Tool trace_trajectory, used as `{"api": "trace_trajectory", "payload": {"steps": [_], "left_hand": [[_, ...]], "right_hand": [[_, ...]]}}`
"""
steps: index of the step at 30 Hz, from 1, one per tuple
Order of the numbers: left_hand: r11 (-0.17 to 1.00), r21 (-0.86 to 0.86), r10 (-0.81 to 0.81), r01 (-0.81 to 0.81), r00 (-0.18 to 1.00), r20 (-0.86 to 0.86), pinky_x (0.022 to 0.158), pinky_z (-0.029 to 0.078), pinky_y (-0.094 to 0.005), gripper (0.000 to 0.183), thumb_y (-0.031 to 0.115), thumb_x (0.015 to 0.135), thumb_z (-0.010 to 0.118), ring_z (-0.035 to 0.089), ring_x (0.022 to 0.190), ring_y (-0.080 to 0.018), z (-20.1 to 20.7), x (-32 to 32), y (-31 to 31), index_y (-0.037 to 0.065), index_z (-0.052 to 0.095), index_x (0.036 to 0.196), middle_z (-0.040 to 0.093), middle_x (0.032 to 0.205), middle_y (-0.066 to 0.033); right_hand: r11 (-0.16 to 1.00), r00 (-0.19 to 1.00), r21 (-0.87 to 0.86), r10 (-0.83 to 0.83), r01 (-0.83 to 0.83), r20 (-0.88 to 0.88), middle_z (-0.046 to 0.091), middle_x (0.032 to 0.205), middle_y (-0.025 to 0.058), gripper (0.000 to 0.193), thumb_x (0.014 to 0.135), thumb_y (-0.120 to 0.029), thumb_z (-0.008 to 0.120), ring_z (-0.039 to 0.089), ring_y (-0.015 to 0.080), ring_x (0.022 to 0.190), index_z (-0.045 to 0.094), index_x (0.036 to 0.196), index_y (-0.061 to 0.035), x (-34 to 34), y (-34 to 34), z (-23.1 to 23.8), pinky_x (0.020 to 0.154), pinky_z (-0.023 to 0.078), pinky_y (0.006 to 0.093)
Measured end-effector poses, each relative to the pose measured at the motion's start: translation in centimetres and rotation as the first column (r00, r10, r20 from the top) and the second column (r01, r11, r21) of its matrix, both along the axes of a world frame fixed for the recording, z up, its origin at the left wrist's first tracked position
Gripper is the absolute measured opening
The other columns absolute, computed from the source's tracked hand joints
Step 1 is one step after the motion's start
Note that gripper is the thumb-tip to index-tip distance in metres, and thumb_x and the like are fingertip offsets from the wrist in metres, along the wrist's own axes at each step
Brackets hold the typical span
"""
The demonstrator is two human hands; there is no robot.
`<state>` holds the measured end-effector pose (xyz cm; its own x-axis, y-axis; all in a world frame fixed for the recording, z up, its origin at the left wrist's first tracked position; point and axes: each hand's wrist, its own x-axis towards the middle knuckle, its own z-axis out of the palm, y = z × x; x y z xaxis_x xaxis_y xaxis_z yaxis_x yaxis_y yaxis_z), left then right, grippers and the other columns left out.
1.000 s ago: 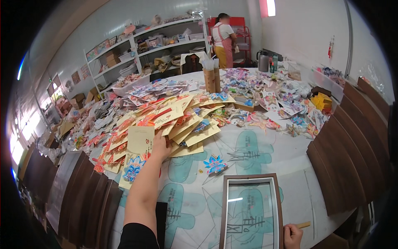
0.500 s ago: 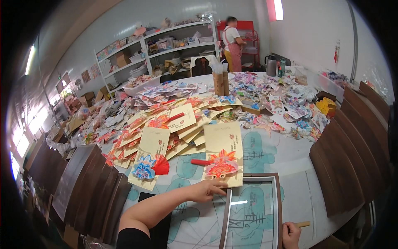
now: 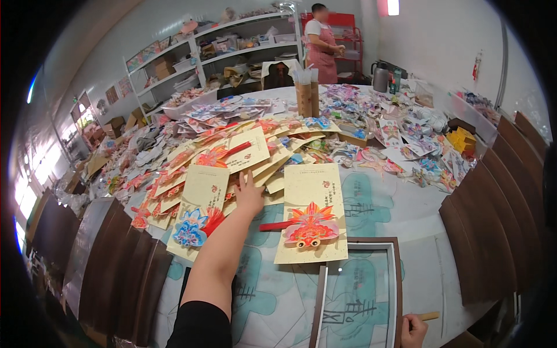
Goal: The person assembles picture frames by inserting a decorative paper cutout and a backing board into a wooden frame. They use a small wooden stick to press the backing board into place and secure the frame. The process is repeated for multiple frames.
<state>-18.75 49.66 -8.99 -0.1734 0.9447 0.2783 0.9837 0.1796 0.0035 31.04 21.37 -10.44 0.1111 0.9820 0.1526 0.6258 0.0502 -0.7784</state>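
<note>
My left hand reaches over a pile of cream cards; its fingers look spread and hold nothing I can see. Under its forearm lies a cream card with a blue fish cut-out and red tassel. To its right, a card with an orange-red fish lies at the top edge of a brown frame, overlapping its corner. My right hand is closed round a short tan wooden stick, beside the frame's right side. The stick's other end is hidden in the fist.
Stacks of dark brown frames stand at the left and the right. Colourful cut-outs heap the far table. Two cardboard tubes stand there, near a grey flask. A person in a pink apron stands behind the table.
My left hand has moved from the frame's top left corner up and away to the card pile. The right hand stays beside the frame. The person behind has turned.
</note>
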Motion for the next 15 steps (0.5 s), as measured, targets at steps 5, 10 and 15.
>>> {"api": "trace_trajectory", "payload": {"steps": [5, 10, 15], "left_hand": [[0.962, 0.250, -0.159, 0.111, 0.971, 0.181, 0.105, 0.035, -0.0440, 0.055, 0.006, 0.075, 0.062, 0.030, 0.131, -0.0379, -1.9, -3.5, 2.8, -0.006, 0.044, 0.125, 0.035, 0.140, -0.0199], [0.914, 0.250, -0.383, 0.318, 0.881, 0.279, 0.102, 0.037, -0.0370, 0.057, 0.012, 0.068, 0.069, 0.043, 0.121, -0.0346, 4.4, 0.3, -1.5, -0.008, 0.049, 0.118, 0.045, 0.127, -0.0200], [0.814, 0.295, -0.569, 0.500, 0.787, 0.238, 0.104, 0.035, -0.0420, 0.061, 0.009, 0.068, 0.068, 0.039, 0.122, -0.0397, 1.8, 5.7, -9.9, -0.011, 0.043, 0.120, 0.041, 0.129, -0.0252]], "right_hand": [[1.000, 1.000, 0.010, 0.021, -0.021, -0.018, 0.065, 0.079, 0.0186, 0.014, 0.088, -0.006, 0.056, 0.063, 0.0228, 0.071, 0.063, 0.093, 0.0047, -0.2, -0.1, 0.1, 0.066, 0.049, 0.0325], [0.999, 0.997, 0.035, 0.022, -0.020, -0.070, 0.065, 0.080, 0.0188, 0.014, 0.088, -0.005, 0.056, 0.063, 0.0226, 0.074, 0.063, 0.094, 0.0049, -0.3, 0.0, -0.1, 0.069, 0.049, 0.0322], [0.998, 0.997, 0.038, 0.059, -0.057, -0.057, 0.067, 0.084, 0.0176, 0.014, 0.088, -0.006, 0.056, 0.064, 0.0269, 0.076, 0.063, 0.095, 0.0042, -0.1, 0.1, 0.1, 0.071, 0.049, 0.0325]]}}
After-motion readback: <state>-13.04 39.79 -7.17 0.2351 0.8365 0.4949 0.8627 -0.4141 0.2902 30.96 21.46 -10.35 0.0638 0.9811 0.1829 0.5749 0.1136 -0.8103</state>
